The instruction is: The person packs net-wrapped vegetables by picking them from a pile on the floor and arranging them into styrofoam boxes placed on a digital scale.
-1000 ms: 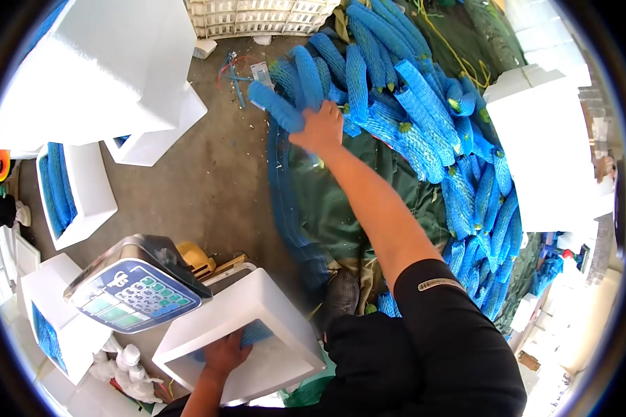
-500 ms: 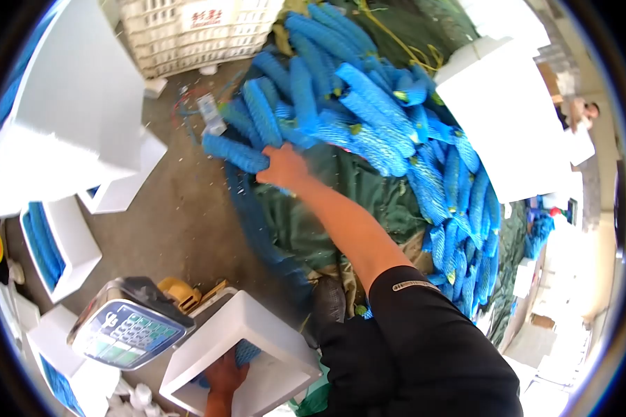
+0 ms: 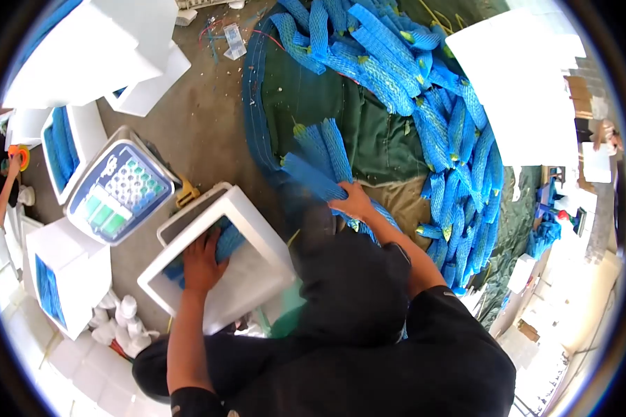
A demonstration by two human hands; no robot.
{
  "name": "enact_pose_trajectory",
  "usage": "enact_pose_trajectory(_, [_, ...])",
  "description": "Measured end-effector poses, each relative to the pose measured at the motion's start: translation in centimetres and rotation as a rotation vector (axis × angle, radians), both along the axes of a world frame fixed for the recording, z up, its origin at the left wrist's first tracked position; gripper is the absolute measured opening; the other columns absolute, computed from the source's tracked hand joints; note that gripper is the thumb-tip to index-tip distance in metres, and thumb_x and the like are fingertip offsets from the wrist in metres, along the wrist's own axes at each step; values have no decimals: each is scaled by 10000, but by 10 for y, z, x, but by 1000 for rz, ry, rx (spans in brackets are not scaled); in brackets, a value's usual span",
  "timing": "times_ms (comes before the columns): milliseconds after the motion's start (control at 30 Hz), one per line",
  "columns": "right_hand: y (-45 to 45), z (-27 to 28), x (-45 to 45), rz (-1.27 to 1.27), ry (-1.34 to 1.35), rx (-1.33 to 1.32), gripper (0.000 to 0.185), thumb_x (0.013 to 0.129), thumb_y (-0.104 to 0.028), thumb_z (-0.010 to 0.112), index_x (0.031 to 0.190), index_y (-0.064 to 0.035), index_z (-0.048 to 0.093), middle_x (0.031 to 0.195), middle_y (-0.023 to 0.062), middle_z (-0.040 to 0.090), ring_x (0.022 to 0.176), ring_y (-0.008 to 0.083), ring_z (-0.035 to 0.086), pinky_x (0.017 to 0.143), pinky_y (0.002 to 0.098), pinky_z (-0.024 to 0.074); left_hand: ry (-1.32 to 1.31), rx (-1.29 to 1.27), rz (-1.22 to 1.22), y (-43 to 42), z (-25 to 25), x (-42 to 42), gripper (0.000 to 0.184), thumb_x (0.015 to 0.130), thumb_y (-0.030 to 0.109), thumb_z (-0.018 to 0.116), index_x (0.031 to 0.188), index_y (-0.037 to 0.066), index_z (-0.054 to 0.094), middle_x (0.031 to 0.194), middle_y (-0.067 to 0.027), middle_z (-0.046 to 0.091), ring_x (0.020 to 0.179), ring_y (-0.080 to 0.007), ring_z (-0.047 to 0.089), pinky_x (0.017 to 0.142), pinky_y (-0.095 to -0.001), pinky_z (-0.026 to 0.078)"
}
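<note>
My right hand (image 3: 355,202) is closed around the near ends of several long vegetables in blue foam netting (image 3: 316,156), held over the green cloth beside my knee. Yellow-green tips poke out of the netting; the exact kind of vegetable cannot be made out. My left hand (image 3: 203,264) reaches into a white foam box (image 3: 257,226), its fingers spread flat on blue-netted vegetables (image 3: 229,241) lying along one side. The box rests on the platform of a scale, whose keypad display (image 3: 122,191) stands at its left.
A heap of blue-netted vegetables (image 3: 459,174) curves along the green sheet (image 3: 292,90). White foam boxes (image 3: 76,146) with netted vegetables stand at left, and a large white box (image 3: 518,90) at right. Another person's arm (image 3: 3,191) shows at far left.
My right hand has come back from the heap towards my body with several netted vegetables. My left hand stays in the box, its fingers now spread. The view has tilted downward.
</note>
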State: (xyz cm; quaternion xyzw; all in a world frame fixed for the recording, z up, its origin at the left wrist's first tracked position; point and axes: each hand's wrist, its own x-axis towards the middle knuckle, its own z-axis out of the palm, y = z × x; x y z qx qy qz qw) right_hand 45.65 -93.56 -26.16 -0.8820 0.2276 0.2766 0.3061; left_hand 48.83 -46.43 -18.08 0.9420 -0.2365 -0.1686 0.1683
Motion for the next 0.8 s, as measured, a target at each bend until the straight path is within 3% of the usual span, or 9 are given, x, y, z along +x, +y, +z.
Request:
enact_pose_trajectory(133, [-17,23,-34,-163,-132,200,790,796,-314,873,1419,62,565,1255,184,686,1087,222,669,946,338,537,-67,-27,-51,-10,28,-3,767,809,276,798,1504,94,527,1588,-213,449,1417,-421,454,1195,-539,352])
enact_pose_trajectory(200, [-22,88,-25,-276,-88,462,828,772,-357,876,1420,56,568,1351,202,641,1196,255,637,1034,374,507,-110,9,-5,-21,45,-16,752,822,239,787,1505,75,519,1567,-207,476,1389,-401,497,1197,-527,354])
enact_pose_trajectory(267, [-28,121,-18,-238,-158,441,788,792,-253,868,1447,45,547,1275,133,668,1147,183,624,1019,337,504,-26,-154,161,-45,81,-26,757,822,179,802,1508,51,506,1550,-189,506,1361,-355,553,1183,-494,390])
enact_pose_trajectory(333, [-13,186,11,-156,-126,678,805,787,-240,872,1462,40,534,1250,108,673,1132,179,622,1001,337,507,325,-628,456,-83,126,-21,798,850,164,830,1535,20,446,1532,-188,528,1360,-331,573,1174,-462,414])
enact_pose_trajectory(400, [11,226,39,64,-229,865,773,784,-257,869,1430,34,558,1236,99,672,1105,171,621,963,334,509,374,-992,537,-119,144,-1,985,860,219,864,1627,16,281,1547,-216,498,1412,-325,516,1174,-452,418])
enact_pose_trajectory(533, [86,280,95,748,-327,703,800,817,-455,862,1405,4,574,1211,111,665,1088,215,637,982,362,507,294,-1256,456,-134,178,38,1336,786,304,927,1687,36,-23,1547,-203,453,1427,-309,462,1175,-442,408])
enact_pose_trajectory(633, [141,305,105,928,-359,741,743,870,-536,807,1383,-34,615,1264,150,669,1138,297,664,1007,401,514,319,-1414,598,-107,211,45,917,819,491,801,1493,7,412,1300,-144,609,1123,-248,629,968,-401,536])
enact_pose_trajectory(733, [166,284,103,1098,-383,800,660,912,-539,766,1340,-50,658,1269,172,694,1169,338,671,1017,423,517,525,-1404,612,-91,240,38,892,795,461,815,1479,4,471,1243,-139,640,1142,-261,629,942,-385,548])
enact_pose_trajectory(800, [169,277,100,1111,-192,823,616,936,-533,743,1317,-53,681,1257,183,713,1191,353,669,1026,431,516,637,-943,409,-78,247,44,880,776,388,833,1495,23,480,1298,-157,630,1185,-253,609,991,-385,519])
